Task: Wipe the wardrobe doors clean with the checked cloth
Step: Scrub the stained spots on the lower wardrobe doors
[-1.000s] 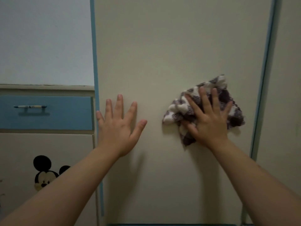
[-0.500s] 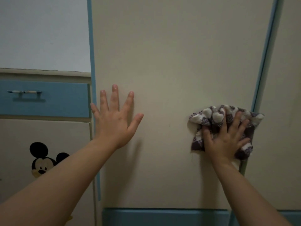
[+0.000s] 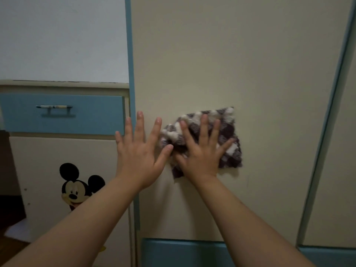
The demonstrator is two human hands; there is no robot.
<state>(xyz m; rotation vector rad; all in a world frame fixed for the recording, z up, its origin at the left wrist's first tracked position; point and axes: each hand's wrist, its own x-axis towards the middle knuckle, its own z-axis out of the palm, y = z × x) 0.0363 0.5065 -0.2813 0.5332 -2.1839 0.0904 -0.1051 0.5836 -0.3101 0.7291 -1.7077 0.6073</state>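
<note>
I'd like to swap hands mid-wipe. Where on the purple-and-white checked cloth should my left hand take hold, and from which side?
The purple-and-white checked cloth lies pressed on the cream wardrobe door under the spread right hand, but thick folds stick out leftward beside the left hand. Probably pinch that bunched left edge, coming from the left.

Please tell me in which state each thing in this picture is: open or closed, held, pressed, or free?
Wardrobe door: closed.
Checked cloth: bunched, pressed against the wardrobe door.
Right hand: fingers straight and spread, presses the checked cloth.
Left hand: flat on the wardrobe door, fingers spread, holds nothing.
Blue drawer: closed.
</note>
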